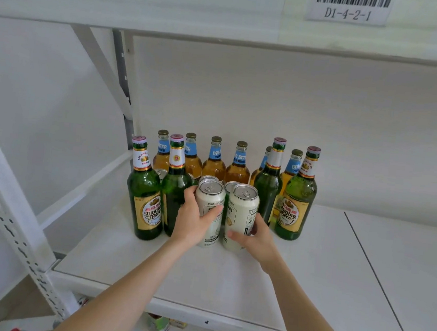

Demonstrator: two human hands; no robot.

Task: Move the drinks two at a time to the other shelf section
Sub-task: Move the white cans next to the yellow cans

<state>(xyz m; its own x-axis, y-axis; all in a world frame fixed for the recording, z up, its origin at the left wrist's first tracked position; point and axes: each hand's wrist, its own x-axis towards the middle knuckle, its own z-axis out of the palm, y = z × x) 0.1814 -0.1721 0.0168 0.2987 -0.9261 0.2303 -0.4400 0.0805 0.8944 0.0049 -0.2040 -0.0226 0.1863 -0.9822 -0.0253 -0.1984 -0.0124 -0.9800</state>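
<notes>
Two white cans stand side by side at the front of a cluster of drinks on the white shelf (226, 282). My left hand (193, 216) grips the left can (211, 202), thumb across its front. My right hand (255, 236) grips the right can (242, 208) low on its body. Both cans stand upright on the shelf. Green beer bottles flank them: two on the left (145, 198) and two on the right (295, 208). A row of amber bottles with blue neck labels (213, 162) stands behind. More cans (229, 188) are partly hidden behind the front two.
A perforated white upright (17, 225) and a diagonal brace (101, 66) bound the shelf on the left. The shelf board runs on to the right past a seam (378, 279). A barcode label (350, 6) marks the shelf above. Assorted items (160, 326) show on the shelf below.
</notes>
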